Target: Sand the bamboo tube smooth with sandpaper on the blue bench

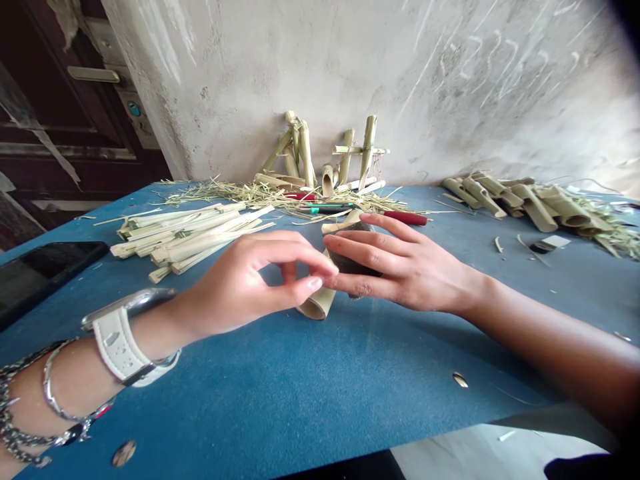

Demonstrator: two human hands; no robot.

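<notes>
My left hand (273, 270) is closed in a pinch near the middle of the table, thumb and forefinger tips together. Whatever lies between those tips is too small to make out. Just beside them, my right hand (400, 263) rests with spread fingers over a dark grey stone-like block (353, 257); its thumb is hidden. Under and behind the block lies a split bamboo piece (317, 305), its hollow near end showing below my left fingertips. A pale bamboo end (340, 223) also shows beyond the block.
Bundled bamboo strips (195, 233) lie left, near a black phone (47, 273). Bamboo shavings (225, 193) and standing bamboo structures (300, 153) line the wall. A red-handled tool (405, 218) lies behind my right hand. Cut bamboo tubes (535, 203) and a small silver-black object (550, 244) sit right.
</notes>
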